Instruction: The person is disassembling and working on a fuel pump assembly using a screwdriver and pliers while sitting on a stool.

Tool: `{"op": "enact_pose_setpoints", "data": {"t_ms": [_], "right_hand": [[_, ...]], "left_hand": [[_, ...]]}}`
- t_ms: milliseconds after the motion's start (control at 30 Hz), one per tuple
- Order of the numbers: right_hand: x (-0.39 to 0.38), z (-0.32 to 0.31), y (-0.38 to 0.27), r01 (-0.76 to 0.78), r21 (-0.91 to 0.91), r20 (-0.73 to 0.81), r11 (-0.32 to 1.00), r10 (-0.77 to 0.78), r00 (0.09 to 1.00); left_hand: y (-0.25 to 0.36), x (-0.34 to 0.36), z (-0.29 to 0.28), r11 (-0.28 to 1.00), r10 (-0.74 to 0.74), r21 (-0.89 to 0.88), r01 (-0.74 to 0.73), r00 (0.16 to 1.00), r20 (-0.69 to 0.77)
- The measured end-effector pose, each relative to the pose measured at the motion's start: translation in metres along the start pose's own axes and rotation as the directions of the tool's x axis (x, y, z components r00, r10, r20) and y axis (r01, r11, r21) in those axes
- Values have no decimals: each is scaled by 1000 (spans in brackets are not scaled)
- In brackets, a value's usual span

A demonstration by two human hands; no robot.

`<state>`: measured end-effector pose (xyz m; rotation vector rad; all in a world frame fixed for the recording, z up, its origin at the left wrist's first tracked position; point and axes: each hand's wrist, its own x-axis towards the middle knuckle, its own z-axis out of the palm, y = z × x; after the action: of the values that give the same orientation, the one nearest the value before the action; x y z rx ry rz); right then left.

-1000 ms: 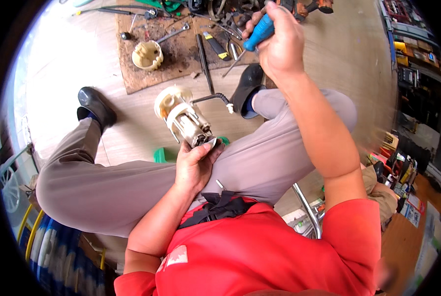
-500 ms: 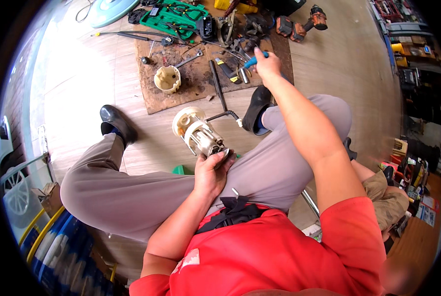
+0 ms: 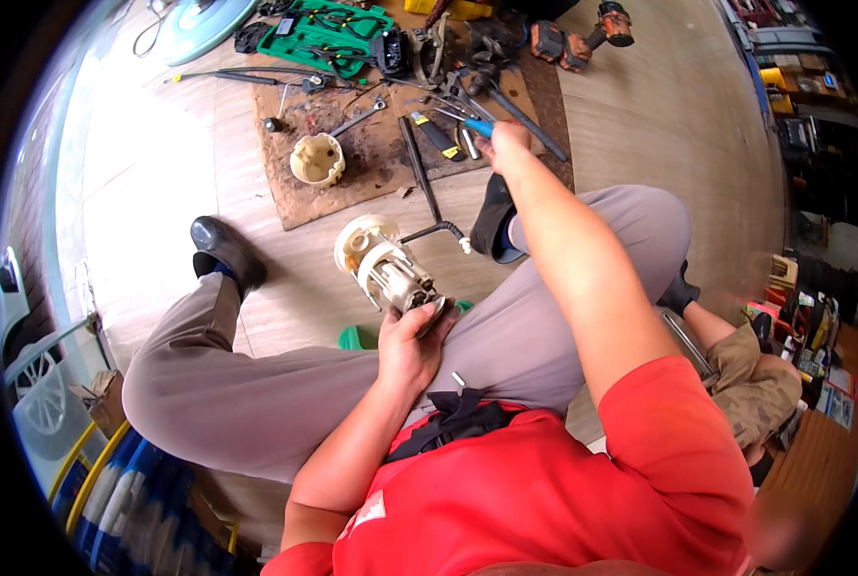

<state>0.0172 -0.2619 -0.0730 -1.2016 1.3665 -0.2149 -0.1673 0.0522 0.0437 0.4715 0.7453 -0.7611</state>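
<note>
My left hand (image 3: 411,338) grips the lower end of a cream and metal pump assembly (image 3: 383,265), held up between my knees with its round cream cap pointing away from me. My right hand (image 3: 507,146) is stretched far forward over the brown mat (image 3: 285,182), closed around a blue-handled tool (image 3: 477,126) whose tip lies among the tools there. I sit in grey trousers and a red shirt, black shoes on the wooden floor.
On the mat lie a cream round cup (image 3: 317,158), wrenches, pliers and a black L-shaped bar (image 3: 419,178). A green tool tray (image 3: 338,29) and an orange cordless drill (image 3: 582,36) sit beyond. Cluttered shelves (image 3: 813,106) stand right; another person's leg (image 3: 750,379) is lower right.
My right hand has reached further forward and down with the blue-handled tool, toward the mat. My left hand keeps holding the pump assembly; the view has tilted so more of the mat shows.
</note>
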Motion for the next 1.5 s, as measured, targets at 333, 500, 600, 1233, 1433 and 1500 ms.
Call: {"op": "enact_pose_setpoints", "data": {"t_ms": [333,500,600,1233,1433,1500], "right_hand": [[5,19,58,-241,109,176,964,220,960],[-7,19,77,-90,-421,61,903,128,990],[-11,18,80,-3,-479,106,878,62,992],[87,31,81,426,-900,419,-87,-439,795],[76,43,91,319,-934,254,159,-331,909],[87,39,90,283,-944,211,170,-348,913]], "left_hand": [[5,-3,12,998,-3,59,4,1000,-18],[5,-3,14,999,-21,48,22,999,-27],[3,-4,13,998,-26,57,25,1000,11],[22,2,16,997,28,65,-46,967,253],[25,3,13,999,32,-11,-31,989,147],[26,1,20,999,9,-43,-2,989,145]]}}
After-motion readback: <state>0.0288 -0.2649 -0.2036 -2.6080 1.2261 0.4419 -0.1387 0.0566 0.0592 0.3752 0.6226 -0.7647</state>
